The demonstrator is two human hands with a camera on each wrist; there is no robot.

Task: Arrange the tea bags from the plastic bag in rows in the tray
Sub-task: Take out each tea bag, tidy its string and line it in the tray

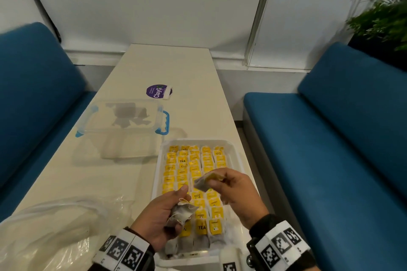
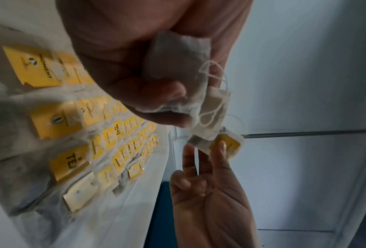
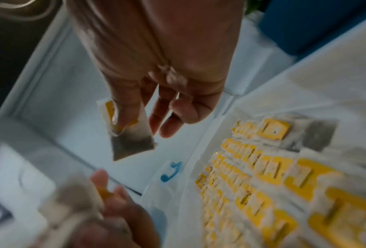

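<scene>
Over tray (image 1: 239, 160) — hands: left (image 1: 160, 213) clutching bunched tea bags (image 1: 181, 213), right (image 1: 237, 191) pinching one (image 1: 207, 180).

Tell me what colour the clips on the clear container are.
Blue clips on the clear container; head view shows it best.

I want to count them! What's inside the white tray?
The white plastic tray holds rows of yellow-tagged tea bags. Both hands, the left and right, cover some, so I can't count them all.
</scene>
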